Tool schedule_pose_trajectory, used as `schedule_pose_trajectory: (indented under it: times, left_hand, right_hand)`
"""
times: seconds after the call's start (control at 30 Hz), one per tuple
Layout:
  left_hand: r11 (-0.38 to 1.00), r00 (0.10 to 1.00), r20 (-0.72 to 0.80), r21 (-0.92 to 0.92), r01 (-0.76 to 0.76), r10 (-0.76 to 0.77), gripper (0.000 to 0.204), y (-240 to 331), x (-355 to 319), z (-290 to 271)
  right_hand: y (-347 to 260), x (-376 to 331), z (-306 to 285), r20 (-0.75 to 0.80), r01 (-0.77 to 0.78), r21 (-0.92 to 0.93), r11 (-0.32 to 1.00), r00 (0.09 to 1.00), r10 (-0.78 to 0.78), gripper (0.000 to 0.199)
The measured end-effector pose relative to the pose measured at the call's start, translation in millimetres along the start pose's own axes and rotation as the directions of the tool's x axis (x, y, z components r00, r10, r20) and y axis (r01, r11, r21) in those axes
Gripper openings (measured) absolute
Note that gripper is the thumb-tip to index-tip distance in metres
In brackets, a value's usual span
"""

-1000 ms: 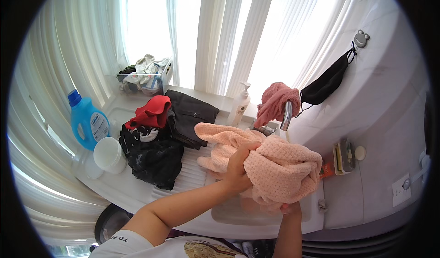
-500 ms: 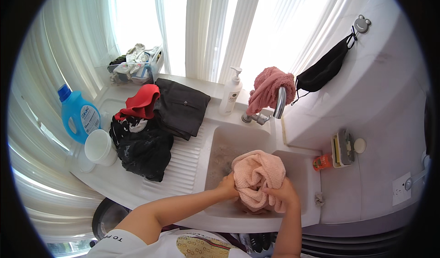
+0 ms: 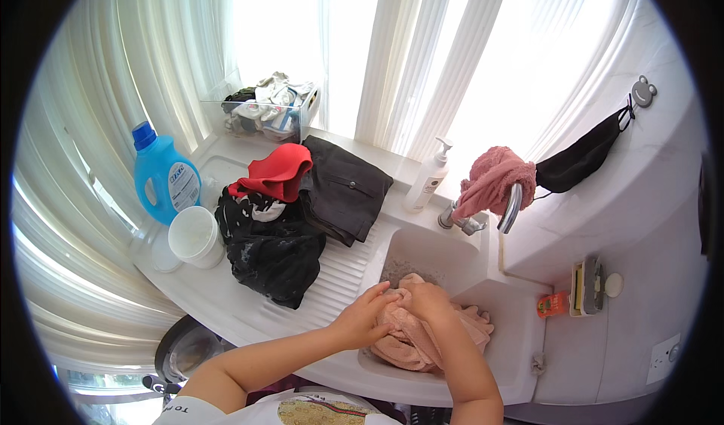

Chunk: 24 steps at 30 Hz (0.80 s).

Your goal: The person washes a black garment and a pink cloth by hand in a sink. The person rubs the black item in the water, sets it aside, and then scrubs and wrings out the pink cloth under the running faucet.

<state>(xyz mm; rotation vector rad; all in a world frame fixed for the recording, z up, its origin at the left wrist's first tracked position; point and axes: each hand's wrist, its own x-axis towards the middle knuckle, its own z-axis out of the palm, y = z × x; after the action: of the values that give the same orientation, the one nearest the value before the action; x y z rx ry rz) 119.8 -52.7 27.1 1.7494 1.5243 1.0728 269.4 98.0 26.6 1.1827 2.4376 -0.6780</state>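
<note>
A wet, light pink towel [image 3: 411, 342] lies bunched in the white sink [image 3: 445, 255], part of it draped over the right side. My right hand [image 3: 427, 302] is closed on a fold near the top, its fingertips partly hidden behind the hand. On the towel's left side is my left hand [image 3: 360, 321], fingers and thumb curved around the edge of the cloth. Murky water shows behind the towel.
On the ribbed washboard counter [image 3: 343, 282] lie black clothes [image 3: 275, 263], a red cloth [image 3: 277, 172] and dark folded trousers [image 3: 343, 187]. A blue detergent bottle [image 3: 167, 176], white tub [image 3: 196, 236], pump bottle [image 3: 427, 184] and towel-draped faucet [image 3: 511, 210] stand around.
Both hands have lowered the towel from a raised bundle into the sink, where it now spreads out. The right hand has moved left, closer to the left hand. The view has shifted.
</note>
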Motion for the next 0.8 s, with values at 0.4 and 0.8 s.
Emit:
schedule_pose_trajectory:
  times: [0.4,0.8]
  left_hand:
    - [0.598,0.972,-0.212,0.768,0.231,-0.103,0.067,-20.7,-80.8,-98.5]
    - [0.524,0.961,-0.238,0.842,0.13,0.143,0.058,-65.8,-77.4,-86.1]
  right_hand:
    - [-153.1,145.6,-52.0,-0.307,0.111,-0.263,0.958,0.932,-0.192,0.114]
    - [-141.7,170.6,-65.1,-0.748,0.279,-0.517,0.809,0.312,-0.586,0.011]
